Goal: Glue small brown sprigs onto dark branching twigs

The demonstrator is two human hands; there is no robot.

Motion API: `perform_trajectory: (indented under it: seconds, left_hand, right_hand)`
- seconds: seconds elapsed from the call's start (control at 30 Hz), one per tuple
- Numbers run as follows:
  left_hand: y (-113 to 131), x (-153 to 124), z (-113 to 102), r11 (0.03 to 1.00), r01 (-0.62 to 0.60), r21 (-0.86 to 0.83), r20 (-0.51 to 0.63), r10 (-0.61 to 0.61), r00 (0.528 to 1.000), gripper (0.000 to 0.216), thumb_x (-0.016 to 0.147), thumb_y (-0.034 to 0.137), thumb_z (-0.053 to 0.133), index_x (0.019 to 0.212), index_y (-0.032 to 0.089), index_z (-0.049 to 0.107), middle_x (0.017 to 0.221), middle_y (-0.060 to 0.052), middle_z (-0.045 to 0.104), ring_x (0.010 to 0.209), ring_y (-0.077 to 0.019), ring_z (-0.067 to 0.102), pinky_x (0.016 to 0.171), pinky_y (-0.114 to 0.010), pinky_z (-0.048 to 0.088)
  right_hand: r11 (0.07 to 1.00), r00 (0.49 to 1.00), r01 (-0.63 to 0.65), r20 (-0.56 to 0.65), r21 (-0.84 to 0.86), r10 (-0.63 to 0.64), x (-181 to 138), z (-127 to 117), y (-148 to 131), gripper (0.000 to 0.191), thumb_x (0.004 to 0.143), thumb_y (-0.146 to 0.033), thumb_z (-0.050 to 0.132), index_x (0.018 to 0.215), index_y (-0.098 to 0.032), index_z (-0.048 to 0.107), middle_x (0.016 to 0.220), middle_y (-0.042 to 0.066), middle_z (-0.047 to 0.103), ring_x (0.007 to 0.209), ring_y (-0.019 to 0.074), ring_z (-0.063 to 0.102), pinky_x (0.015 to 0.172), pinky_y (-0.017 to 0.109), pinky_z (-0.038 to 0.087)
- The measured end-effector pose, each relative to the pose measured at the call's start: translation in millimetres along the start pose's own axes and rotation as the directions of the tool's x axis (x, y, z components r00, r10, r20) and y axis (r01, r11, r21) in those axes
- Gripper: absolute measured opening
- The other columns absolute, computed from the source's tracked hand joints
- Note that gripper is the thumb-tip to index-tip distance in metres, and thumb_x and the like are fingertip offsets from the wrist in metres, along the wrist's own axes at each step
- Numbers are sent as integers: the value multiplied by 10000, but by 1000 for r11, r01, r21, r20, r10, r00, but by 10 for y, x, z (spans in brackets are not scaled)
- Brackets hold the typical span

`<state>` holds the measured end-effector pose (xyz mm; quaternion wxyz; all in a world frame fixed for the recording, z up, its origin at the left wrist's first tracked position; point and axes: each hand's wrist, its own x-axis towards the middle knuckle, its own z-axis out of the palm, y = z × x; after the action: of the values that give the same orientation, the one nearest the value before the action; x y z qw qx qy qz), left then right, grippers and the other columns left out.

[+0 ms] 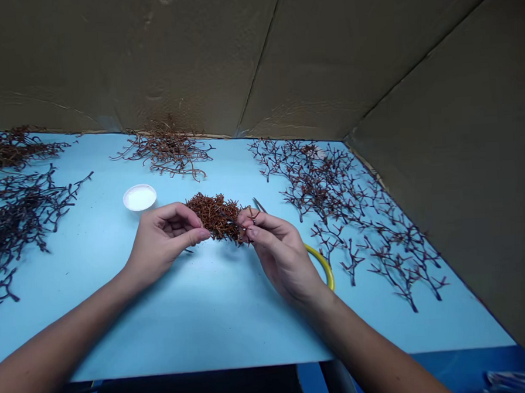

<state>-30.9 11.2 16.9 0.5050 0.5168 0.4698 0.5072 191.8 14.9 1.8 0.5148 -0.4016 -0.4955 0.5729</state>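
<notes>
My right hand [278, 248] pinches a small dark twig with reddish-brown tips [253, 215] between thumb and fingers. To its left, my left hand [168, 236] is closed in a pinch; whatever its fingertips hold is too small to make out. Just beyond and between both hands lies a heap of short reddish-brown sprigs [215, 213]. Scissors with a yellow handle [323, 266] rest partly hidden beneath my right hand, their grey blade tips [258, 205] showing past the fingers.
A small white cup [140, 198] with white contents stands beyond my left hand. Thin brown stems [167, 151] lie at the back, dark branched stems [21, 215] at left. Forked twigs [328, 187] spread over the right side. Cardboard walls [150, 61] border the light-blue table [199, 323].
</notes>
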Motion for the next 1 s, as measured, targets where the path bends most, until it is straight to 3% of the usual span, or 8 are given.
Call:
perform_trajectory:
  seconds: [0.1,0.37,0.67,1.0]
  left_hand:
    - [16,-19,38,999,16,-31,2,-16,1000,185,724,228,926,740,178,749,724,-25,763,570,-128,676,565,-245,597]
    - [-56,-35,44,980,128,-151,74,-118,990,96,785,211,897,854,181,838,791,-35,806,699,-137,760,694,-221,639]
    - [-71,-90,91,947,166,-274,8,-170,985,174,794,262,931,851,187,784,827,-24,815,733,-150,782,651,-211,657]
    - [-63,-119,133,953,121,-278,-60,-143,988,153,789,193,915,824,169,768,826,-28,816,717,-131,779,657,-176,645]
  right_hand:
    - [1000,999,14,33,-19,-13,4,10,0,147,859,-354,836,876,-230,759,1017,52,722,870,175,661,793,320,594]
    - [998,996,53,67,-35,-51,-6,19,30,130,883,-360,844,869,-244,787,999,43,681,920,176,643,791,294,567]
    - [985,986,139,112,-98,-128,-33,27,37,136,934,-305,819,834,-237,756,988,42,677,923,185,652,817,325,579]
    - [993,989,102,118,-62,-94,-60,57,39,91,933,-258,830,860,-258,776,1007,38,651,942,179,641,834,317,585]
